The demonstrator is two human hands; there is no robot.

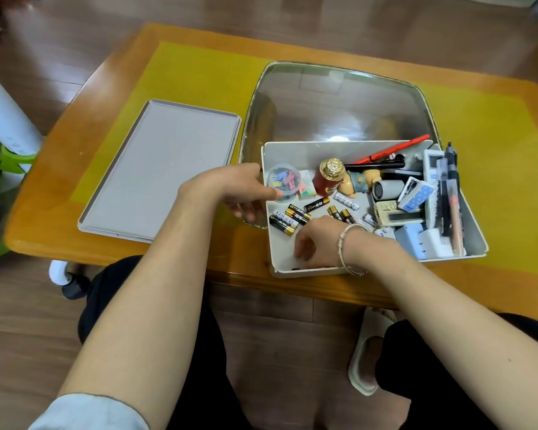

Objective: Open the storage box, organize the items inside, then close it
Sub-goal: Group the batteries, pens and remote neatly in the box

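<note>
Over white tray: both hands worked.
L hand (pixel 246 189) gripped tray wall (pixel 265 193); R hand (pixel 316 240) curled by batteries (pixel 289 219), grip unclear.

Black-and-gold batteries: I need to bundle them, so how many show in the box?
6: three clustered at the box's left, two mid-floor; more may hide under the right hand.

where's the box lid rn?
Head view: the grey lid lies flat on the table, left of the storage box, beside the left hand.
</note>
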